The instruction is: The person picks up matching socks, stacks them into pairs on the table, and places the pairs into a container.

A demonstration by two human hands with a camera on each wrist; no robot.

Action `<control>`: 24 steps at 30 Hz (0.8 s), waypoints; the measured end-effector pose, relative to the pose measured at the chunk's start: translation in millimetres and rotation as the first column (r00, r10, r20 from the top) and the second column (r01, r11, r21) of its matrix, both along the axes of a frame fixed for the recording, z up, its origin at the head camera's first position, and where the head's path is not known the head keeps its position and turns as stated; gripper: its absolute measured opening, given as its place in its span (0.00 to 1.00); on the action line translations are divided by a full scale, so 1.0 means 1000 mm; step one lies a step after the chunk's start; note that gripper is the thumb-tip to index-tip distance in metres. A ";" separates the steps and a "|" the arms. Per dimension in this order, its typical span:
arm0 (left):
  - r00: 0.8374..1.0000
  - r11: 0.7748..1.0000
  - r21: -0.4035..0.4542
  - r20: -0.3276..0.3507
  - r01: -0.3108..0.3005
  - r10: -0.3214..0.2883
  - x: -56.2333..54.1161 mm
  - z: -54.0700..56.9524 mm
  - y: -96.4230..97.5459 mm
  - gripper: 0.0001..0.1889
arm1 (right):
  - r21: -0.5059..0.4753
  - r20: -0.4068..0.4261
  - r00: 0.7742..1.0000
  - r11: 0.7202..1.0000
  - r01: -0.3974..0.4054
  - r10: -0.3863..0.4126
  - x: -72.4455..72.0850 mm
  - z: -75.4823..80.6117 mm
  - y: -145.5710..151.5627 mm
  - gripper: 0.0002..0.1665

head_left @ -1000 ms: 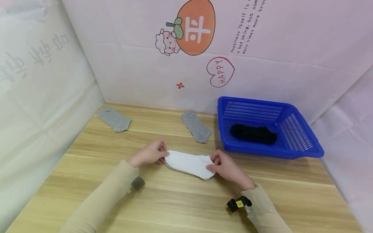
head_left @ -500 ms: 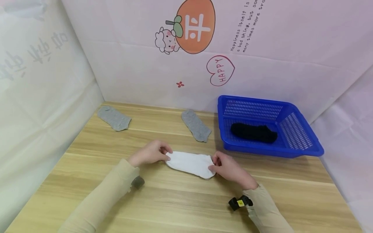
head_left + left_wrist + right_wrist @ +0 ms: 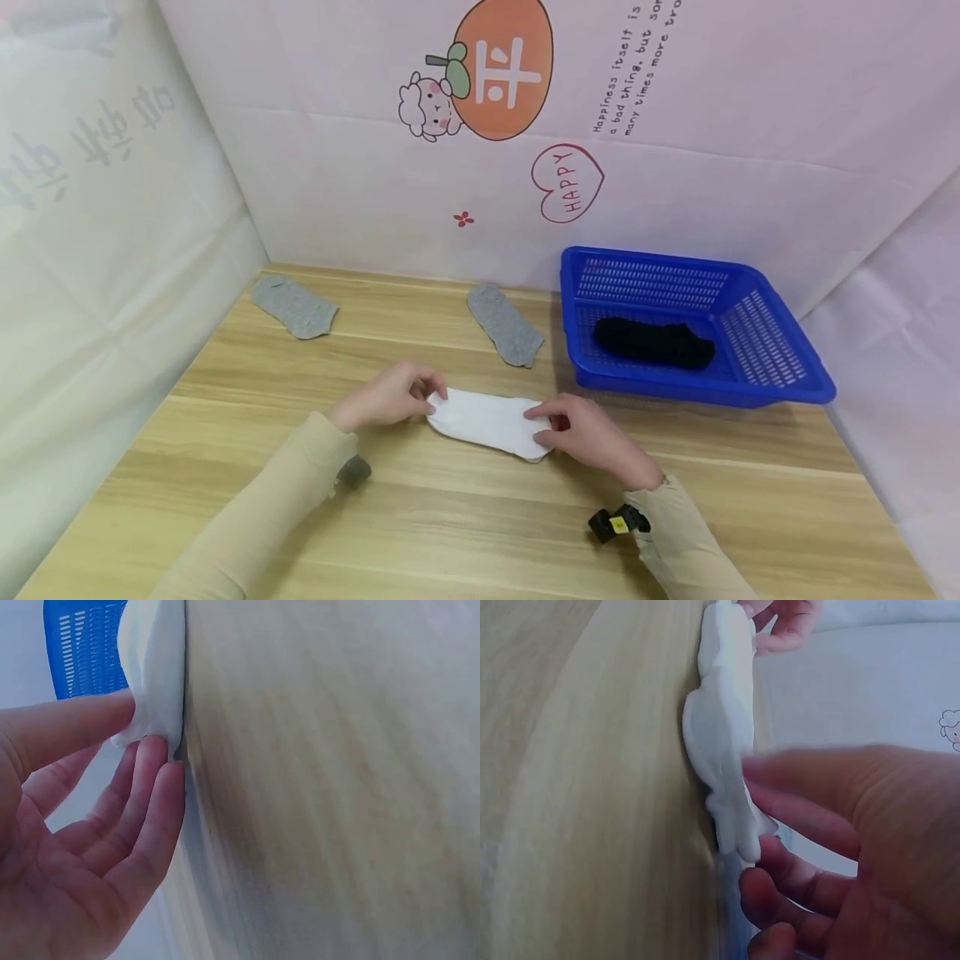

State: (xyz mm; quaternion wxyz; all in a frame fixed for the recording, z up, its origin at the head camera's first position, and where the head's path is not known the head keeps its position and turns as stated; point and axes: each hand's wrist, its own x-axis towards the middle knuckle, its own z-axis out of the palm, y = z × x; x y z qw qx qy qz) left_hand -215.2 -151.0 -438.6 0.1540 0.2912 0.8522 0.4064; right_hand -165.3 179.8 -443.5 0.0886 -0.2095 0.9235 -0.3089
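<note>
A stacked pair of white ankle socks (image 3: 483, 421) lies flat at mid-table. At its left end my left hand (image 3: 393, 393) pinches the toe lightly; the left wrist view shows the thumb (image 3: 112, 712) on the fabric and the other fingers bunched at the tip. My right hand (image 3: 588, 429) rests its thumb and forefinger on top of the right, cuff end, spread a little apart. In the right wrist view the layered edges of the socks (image 3: 720, 727) show, with the remaining fingers (image 3: 772, 892) bent beside the end.
A blue plastic basket (image 3: 780, 392) with black socks (image 3: 652, 342) in it stands at the back right. One grey sock (image 3: 295, 307) lies at the far left, another grey sock (image 3: 504, 325) left of the basket. White printed cloth (image 3: 337, 192) walls in the table.
The right forefinger has moved from the end of the socks onto their top, opening the earlier pinch. The left fingers have shifted slightly right over the toe. The socks have barely moved.
</note>
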 end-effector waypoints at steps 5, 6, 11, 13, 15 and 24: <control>0.999 0.998 -0.056 -0.028 -0.032 0.030 -0.001 0.000 -0.001 0.07 | -0.010 0.028 1.000 1.000 -0.012 0.012 0.000 0.000 0.002 0.28; 0.999 0.997 -0.070 -0.028 -0.033 0.031 -0.001 0.000 -0.001 0.08 | -0.014 0.032 0.999 1.000 -0.016 0.017 0.000 0.001 0.002 0.30; 1.000 0.994 -0.106 -0.002 -0.023 0.023 -0.002 -0.001 -0.003 0.12 | -0.013 0.054 0.998 1.000 -0.019 0.020 0.000 0.004 0.003 0.38; 1.000 0.994 -0.108 0.000 -0.017 0.017 -0.002 0.000 -0.003 0.14 | -0.009 0.059 0.998 1.000 -0.018 0.018 0.000 0.005 0.003 0.39; 1.000 0.994 -0.105 -0.007 -0.008 0.007 -0.001 0.000 -0.003 0.16 | -0.001 0.062 0.998 1.000 -0.017 0.017 -0.001 0.006 0.004 0.41; 0.999 0.995 -0.096 0.032 0.003 0.000 -0.002 0.000 -0.004 0.22 | -0.005 0.056 0.997 0.999 -0.053 0.054 -0.004 0.003 0.006 0.45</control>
